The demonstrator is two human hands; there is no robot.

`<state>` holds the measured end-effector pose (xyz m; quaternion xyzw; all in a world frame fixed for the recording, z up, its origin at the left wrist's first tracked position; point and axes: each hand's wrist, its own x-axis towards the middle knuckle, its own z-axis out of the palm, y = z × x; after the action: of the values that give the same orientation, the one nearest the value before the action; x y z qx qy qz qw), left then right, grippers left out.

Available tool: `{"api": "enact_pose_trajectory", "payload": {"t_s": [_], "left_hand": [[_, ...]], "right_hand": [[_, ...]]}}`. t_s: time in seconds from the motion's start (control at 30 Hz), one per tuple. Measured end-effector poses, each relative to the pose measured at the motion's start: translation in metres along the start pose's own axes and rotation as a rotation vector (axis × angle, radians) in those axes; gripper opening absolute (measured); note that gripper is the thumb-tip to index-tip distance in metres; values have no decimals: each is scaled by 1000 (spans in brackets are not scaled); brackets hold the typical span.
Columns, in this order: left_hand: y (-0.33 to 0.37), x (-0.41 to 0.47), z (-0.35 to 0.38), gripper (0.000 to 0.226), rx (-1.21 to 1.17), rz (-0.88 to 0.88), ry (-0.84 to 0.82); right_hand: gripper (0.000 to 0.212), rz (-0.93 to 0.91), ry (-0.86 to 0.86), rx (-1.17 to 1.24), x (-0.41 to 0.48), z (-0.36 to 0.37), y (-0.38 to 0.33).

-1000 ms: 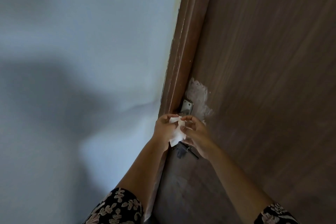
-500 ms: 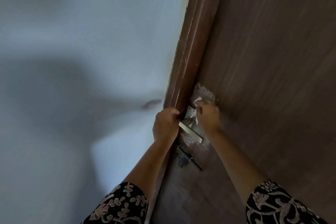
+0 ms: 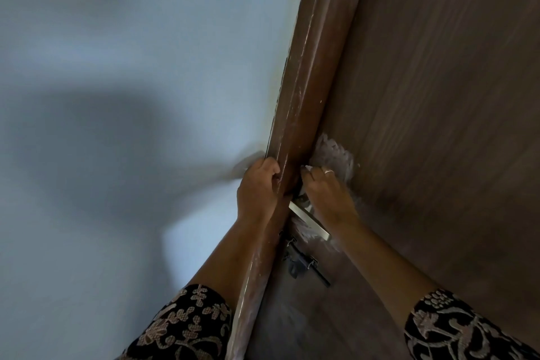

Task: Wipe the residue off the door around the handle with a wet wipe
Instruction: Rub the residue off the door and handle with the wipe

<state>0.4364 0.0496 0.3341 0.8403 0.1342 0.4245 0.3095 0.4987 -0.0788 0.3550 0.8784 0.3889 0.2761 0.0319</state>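
The brown wooden door (image 3: 438, 96) fills the right side, with a whitish patch of residue (image 3: 334, 152) above the silver lever handle (image 3: 308, 221). My right hand (image 3: 327, 193) presses a white wet wipe (image 3: 307, 167) against the door just below that patch; only a small corner of the wipe shows past my fingers. More whitish smear (image 3: 304, 232) lies under the handle. My left hand (image 3: 258, 184) is wrapped around the rounded brown door frame (image 3: 309, 96) beside the handle.
A pale blue-grey wall (image 3: 131, 96) with my shadow takes up the left side. A dark sliding bolt latch (image 3: 304, 264) is fixed to the door below the handle. Patterned black sleeves cover both my forearms at the bottom.
Both hands held the wipe together in front of the handle a second ago. Now my left hand grips the frame and my right hand has carried the wipe up against the door above the handle.
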Motion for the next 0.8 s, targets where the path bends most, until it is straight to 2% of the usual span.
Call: {"api": "enact_pose_trajectory", "payload": {"t_s": [0.17,0.27,0.37,0.5,0.6,0.67,0.73,0.8], "left_hand": [[2,5,0,14,34,-48,-44],[5,4,-1,16,46,-71,-52],[8,4,0,16,37,-144,-59],[7,-3,3,6,46,-60,12],[3,-10,8,41,-9,-43,68],[4,-11,9,60,-13,-15,60],[3,-8,11,68,8,43,40],[2,-5,14,69,31,76,36]], "right_hand": [[19,80,-47,-74,-1,-2,-10],[22,81,-77,-27,-7,4,-2],[19,55,-38,-28,-3,7,-1],[12,-8,-46,-65,4,2,-8],[15,-146,-119,-112,-11,7,-5],[14,-139,-85,-78,-13,8,-2],[12,-68,-12,-11,-5,10,0],[12,-36,-15,26,0,14,-1]]}}
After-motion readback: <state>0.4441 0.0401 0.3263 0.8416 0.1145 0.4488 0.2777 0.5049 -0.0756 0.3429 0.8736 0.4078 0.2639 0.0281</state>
